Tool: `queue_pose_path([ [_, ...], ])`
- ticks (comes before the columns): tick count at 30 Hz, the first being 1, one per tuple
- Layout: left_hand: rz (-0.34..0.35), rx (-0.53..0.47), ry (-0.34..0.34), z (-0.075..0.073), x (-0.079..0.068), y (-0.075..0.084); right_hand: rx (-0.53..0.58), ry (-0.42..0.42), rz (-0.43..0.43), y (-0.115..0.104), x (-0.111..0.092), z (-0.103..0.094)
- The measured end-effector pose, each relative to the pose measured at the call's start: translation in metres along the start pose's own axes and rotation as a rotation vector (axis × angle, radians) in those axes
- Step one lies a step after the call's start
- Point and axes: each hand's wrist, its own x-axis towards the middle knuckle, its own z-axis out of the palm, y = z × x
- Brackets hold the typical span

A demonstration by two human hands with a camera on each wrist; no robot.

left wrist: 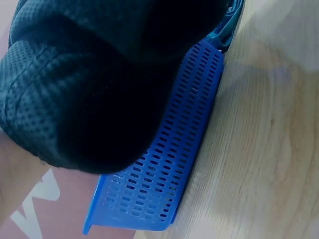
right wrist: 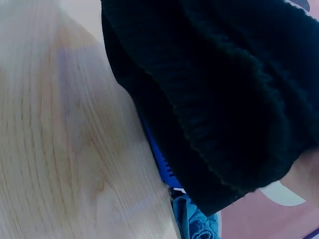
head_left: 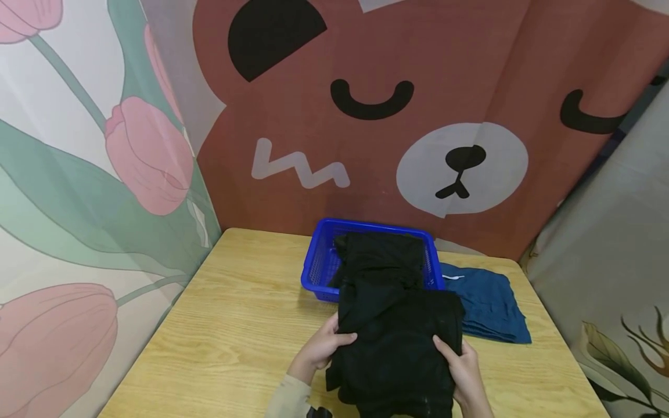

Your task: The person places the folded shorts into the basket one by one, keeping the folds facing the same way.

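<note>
Between both hands (head_left: 323,345) (head_left: 463,368), which grip its opposite sides, is folded black cloth (head_left: 394,348).

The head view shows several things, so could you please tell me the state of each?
Black garment: folded, gripped at both sides
Left hand: gripping its left side
Right hand: gripping its right side
Blue basket: upright, open, with black cloth inside
Blue cloth: folded, lying on the table
</note>
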Motion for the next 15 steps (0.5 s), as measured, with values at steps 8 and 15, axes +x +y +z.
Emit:
queue_pose_path([
  [8, 0.009, -0.004, 0.008, -0.0043, 0.0, 0.0025, -0.004, -0.002, -0.015, -0.0002, 0.0049, 0.0055],
  [15, 0.023, 0.005, 0.007, -0.0075, 0.0024, 0.0038, -0.004, -0.003, -0.002, -0.0027, 0.0089, 0.0087],
])
